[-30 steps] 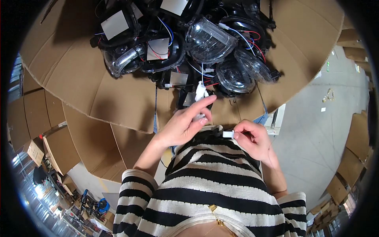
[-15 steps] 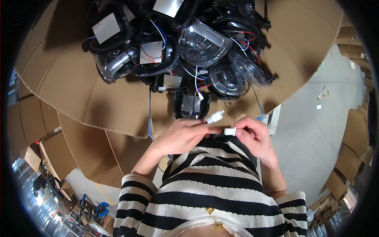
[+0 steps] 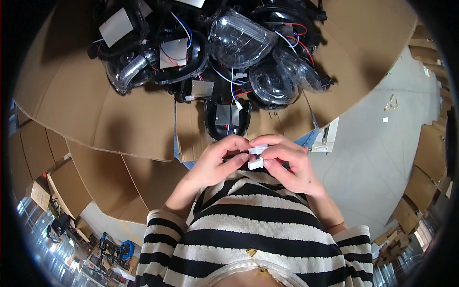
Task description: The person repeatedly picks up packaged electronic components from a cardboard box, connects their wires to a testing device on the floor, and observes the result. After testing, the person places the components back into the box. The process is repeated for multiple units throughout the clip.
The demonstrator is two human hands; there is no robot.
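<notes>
My left hand (image 3: 217,160) and my right hand (image 3: 287,165) meet close to my chest over a striped sweater. Between the fingertips of both hands sit two small white plastic connectors (image 3: 256,156), one just above the other and touching. Each hand pinches one of them. Any wires on the connectors are hidden behind my fingers. Just beyond my hands lies a small black lamp housing (image 3: 226,117) with red and blue wires.
A heap of black lamp units with clear lenses (image 3: 239,33) and coloured wires fills a cardboard box (image 3: 95,110) ahead. A white block (image 3: 326,136) lies on the grey floor (image 3: 382,143) to the right. Cardboard boxes (image 3: 420,182) line the right edge.
My hands have come together: the left drew back from the lamp heap toward my chest with its connector, and the two white connectors, apart before, now touch.
</notes>
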